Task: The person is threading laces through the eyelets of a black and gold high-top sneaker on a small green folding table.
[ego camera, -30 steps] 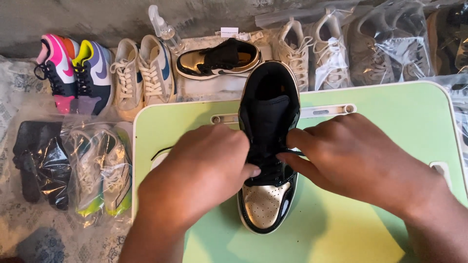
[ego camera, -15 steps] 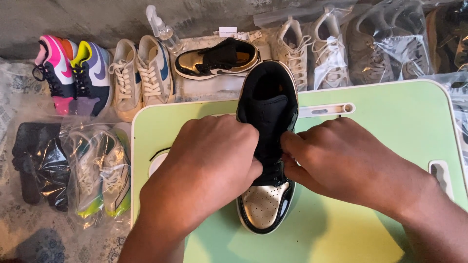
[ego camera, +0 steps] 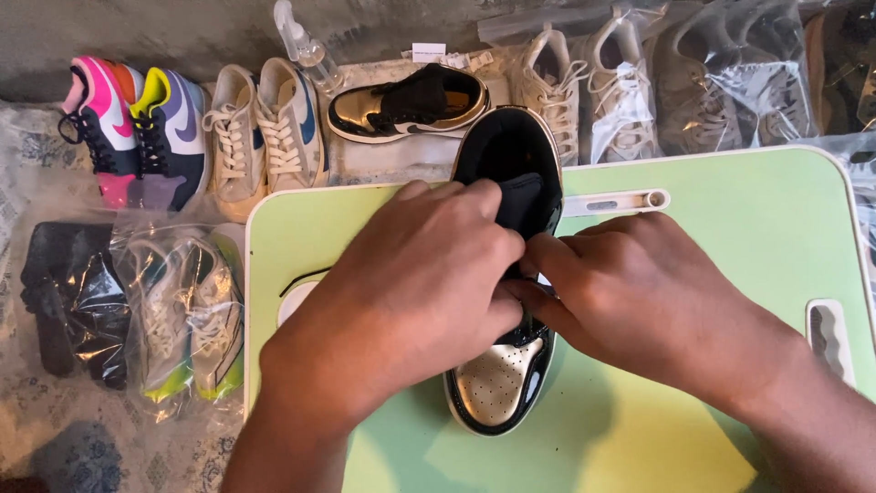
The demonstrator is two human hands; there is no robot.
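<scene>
Hands meet over a black-and-gold high-top sneaker (ego camera: 504, 365) lying lengthwise at the centre of the frame on a pale green lap table (ego camera: 730, 237), its gold toe pointing toward the bottom edge. The left hand (ego camera: 411, 292) lies curled over the shoe's middle, fingers bent down onto the lacing area and the black tongue. The right hand (ego camera: 639, 301) comes in from the right, its fingertips pinched together at the same spot; what they pinch is hidden. A black lace (ego camera: 306, 278) trails off to the left on the table. Above the table, at upper centre, lies the matching sneaker (ego camera: 411, 105), beside a cream pair (ego camera: 265, 137) and a spray bottle (ego camera: 306, 41).
</scene>
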